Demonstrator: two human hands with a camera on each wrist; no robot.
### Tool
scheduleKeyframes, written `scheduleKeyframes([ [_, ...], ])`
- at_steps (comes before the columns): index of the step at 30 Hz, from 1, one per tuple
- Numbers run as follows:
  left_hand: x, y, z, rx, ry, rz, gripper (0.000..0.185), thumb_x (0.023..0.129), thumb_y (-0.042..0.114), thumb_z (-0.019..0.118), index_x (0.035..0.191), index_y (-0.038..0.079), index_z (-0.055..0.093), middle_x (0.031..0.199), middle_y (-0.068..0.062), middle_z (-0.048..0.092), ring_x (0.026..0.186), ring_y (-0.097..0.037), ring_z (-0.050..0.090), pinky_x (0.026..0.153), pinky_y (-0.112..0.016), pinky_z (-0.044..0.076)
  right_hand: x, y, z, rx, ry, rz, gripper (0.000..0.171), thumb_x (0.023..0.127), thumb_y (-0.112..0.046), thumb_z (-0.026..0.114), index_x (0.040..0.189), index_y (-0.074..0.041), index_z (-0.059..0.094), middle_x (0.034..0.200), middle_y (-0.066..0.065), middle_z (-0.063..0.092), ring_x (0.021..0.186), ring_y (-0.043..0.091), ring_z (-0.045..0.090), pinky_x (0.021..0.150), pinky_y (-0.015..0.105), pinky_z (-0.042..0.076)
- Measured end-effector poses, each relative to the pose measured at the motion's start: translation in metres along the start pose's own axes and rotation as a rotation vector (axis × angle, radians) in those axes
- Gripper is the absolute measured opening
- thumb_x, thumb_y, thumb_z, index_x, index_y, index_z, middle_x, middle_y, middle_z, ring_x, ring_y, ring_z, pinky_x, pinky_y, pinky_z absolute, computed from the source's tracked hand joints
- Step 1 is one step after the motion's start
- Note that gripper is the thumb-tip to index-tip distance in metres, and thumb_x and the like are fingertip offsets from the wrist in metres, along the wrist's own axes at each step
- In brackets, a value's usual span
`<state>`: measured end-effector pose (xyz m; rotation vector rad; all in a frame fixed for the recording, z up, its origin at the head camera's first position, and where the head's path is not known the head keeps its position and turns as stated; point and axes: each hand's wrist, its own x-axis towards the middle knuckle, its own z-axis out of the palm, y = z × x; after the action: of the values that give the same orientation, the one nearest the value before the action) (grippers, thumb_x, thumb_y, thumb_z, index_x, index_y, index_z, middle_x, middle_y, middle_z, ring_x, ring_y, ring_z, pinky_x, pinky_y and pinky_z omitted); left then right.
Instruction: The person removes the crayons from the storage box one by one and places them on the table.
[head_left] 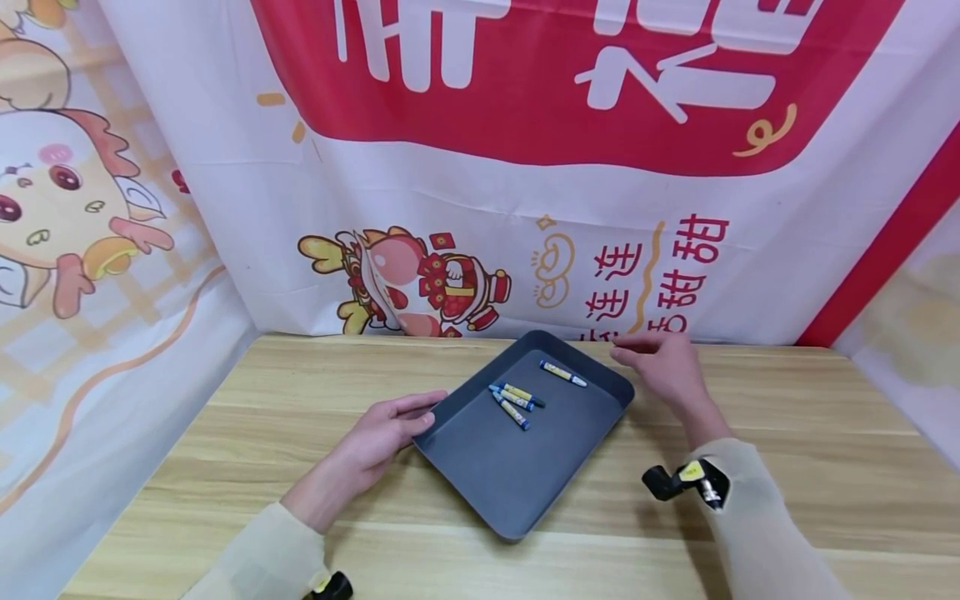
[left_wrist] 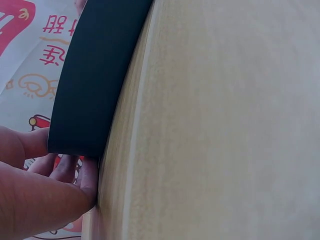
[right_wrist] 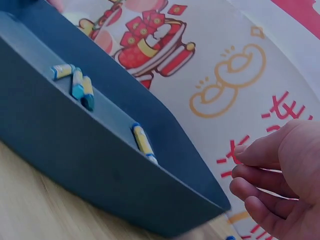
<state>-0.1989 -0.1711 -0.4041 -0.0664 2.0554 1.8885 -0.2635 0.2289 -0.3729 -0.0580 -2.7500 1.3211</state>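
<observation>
Head view: dark tray [head_left: 480, 467] holding four crayons [head_left: 514, 398], long axis near-left to far-right, between relaxed left hand [head_left: 378, 437] touching its left rim and loosely spread right hand [head_left: 663, 371] just off the far-right corner; left wrist: fingers [left_wrist: 65, 167] against tray wall; right wrist: empty curled fingers [right_wrist: 265, 180] beside tray corner.

Makeshift recording booth: festive cartoon banners [head_left: 480, 167] enclosing wooden table [head_left: 750, 533].

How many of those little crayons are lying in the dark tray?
4. Three crayons lie bunched near the middle of the tray, touching or nearly so. The fourth crayon lies apart, nearer the far corner. None seems hidden.
</observation>
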Motion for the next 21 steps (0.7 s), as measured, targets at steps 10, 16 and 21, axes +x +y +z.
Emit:
scheduleKeyframes([
  [10, -0.001, 0.000, 0.000, 0.009, -0.007, 0.009, 0.042, 0.110, 0.012, 0.056, 0.152, 0.011, 0.059, 0.157, -0.014, 0.058, 0.135, -0.021, 0.062, 0.122, -0.044, 0.046, 0.001, -0.018, 0.027, 0.103, -0.018, 0.004, 0.032, 0.100, -0.024, 0.075, 0.128, -0.010, 0.077, 0.130, 0.014, 0.077, 0.124, 0.032, 0.064, 0.109, 0.049, 0.049],
  [16, -0.001, 0.000, 0.001, 0.006, -0.007, 0.005, 0.043, 0.109, 0.012, 0.056, 0.152, 0.012, 0.059, 0.157, -0.013, 0.059, 0.137, -0.021, 0.062, 0.122, -0.044, 0.046, 0.002, -0.028, 0.040, 0.139, -0.022, -0.003, 0.029, 0.100, -0.024, 0.075, 0.126, -0.011, 0.079, 0.127, 0.013, 0.078, 0.126, 0.030, 0.064, 0.112, 0.048, 0.047],
  [21, 0.000, -0.001, 0.000, 0.009, -0.001, 0.005, 0.042, 0.109, 0.011, 0.056, 0.152, 0.013, 0.060, 0.157, -0.013, 0.059, 0.136, -0.020, 0.062, 0.122, -0.044, 0.046, 0.003, -0.038, 0.052, 0.148, -0.041, -0.002, 0.028, 0.100, -0.022, 0.075, 0.125, -0.011, 0.079, 0.126, 0.012, 0.078, 0.121, 0.030, 0.066, 0.107, 0.047, 0.050],
])
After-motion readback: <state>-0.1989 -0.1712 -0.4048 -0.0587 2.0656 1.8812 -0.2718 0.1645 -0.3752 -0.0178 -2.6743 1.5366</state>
